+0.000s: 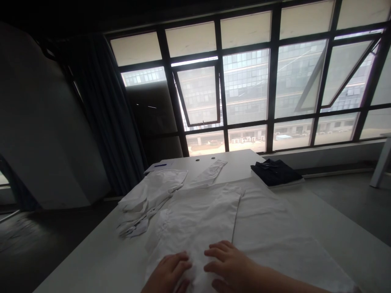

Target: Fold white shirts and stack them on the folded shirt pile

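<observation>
Fingers (pixel 218 253) of the left hand (pixel 168 274) and right hand (pixel 229 266) lie spread and open — pressing a folded white garment (pixel 195 228) on the surface (pixel 82 260).

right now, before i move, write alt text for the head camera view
The left hand and right hand rest on a white garment spread on a white table. A crumpled white cloth lies beside it, and a folded dark shirt lies farther back, below large windows facing buildings.
</observation>
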Demonstrator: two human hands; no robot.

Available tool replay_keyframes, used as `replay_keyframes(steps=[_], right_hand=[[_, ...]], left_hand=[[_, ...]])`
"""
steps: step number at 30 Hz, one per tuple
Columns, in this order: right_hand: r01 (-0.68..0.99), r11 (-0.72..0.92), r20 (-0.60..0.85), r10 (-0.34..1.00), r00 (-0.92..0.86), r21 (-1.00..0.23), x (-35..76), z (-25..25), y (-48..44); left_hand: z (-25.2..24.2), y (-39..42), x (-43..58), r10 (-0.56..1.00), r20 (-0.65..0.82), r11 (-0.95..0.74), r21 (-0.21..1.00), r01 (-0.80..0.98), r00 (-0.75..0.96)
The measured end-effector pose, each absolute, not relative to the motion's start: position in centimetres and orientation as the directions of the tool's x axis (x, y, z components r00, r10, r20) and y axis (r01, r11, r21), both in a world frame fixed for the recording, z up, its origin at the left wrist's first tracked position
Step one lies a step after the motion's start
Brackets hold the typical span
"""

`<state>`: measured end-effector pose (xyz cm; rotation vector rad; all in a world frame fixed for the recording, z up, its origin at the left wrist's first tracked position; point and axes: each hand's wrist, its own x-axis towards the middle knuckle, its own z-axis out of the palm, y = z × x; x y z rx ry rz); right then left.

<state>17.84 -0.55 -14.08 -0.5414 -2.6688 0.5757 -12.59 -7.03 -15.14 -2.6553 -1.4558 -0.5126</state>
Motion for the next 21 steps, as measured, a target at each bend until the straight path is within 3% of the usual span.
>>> replay_keyframes(steps=[3,6,14,21], right_hand=[[0.275,0.816,0.182,0.414,-0.892,-0.508,18.4,-14.3,-0.1],[0.310,0.785,0.111,0.430,-0.896,-0.536,20.2,-14.6,0.8],[0.672,0.627,0.020,0.737,-0.676,-0.395,26.1,-15.7,6.8],[0.701,0.596,0.035,0.771,-0.636,-0.391,28.4,-17.0,5.3]], left_hand=[[-17.4,-5.9,-10.5,0.743,0.237,-0.648,0.023,0.761,0.626],[-18.7,-5.5,-10.6,0.747,0.149,-0.654,-0.012,0.757,0.648],[-18.2,-5.8,-11.9,0.787,0.104,-0.615,0.069,0.785,0.608],[-20.5,-5.9,-13.5,0.766,0.084,-0.643,0.087,0.761,0.637]])
